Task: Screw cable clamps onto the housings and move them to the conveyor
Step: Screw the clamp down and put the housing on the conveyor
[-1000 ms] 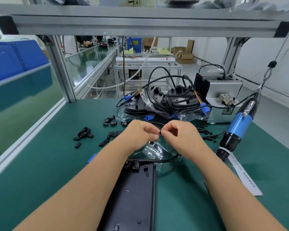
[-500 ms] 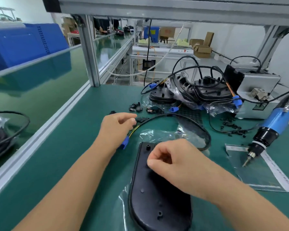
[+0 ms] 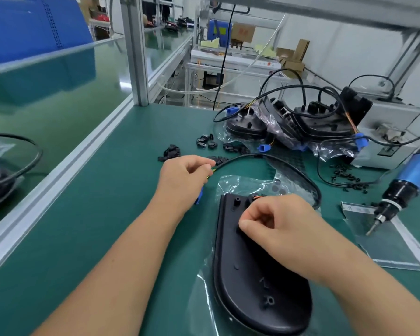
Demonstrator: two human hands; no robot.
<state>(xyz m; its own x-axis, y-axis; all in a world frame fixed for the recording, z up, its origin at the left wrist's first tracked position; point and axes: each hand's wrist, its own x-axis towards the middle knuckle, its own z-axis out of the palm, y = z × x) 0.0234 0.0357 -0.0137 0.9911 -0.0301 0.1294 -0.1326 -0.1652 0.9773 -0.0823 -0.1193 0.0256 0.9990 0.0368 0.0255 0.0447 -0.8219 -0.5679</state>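
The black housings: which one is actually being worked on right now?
The flat black housing lying nearest the person, under the right hand. The other housings sit bunched together in plastic at the far side of the bench, untouched.

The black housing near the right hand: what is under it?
A clear plastic bag lies under the housing, its edges showing on the green mat. Anything beneath the housing's middle is covered.

Hands on cable [image 3: 238, 159] — on housing [image 3: 250, 282]
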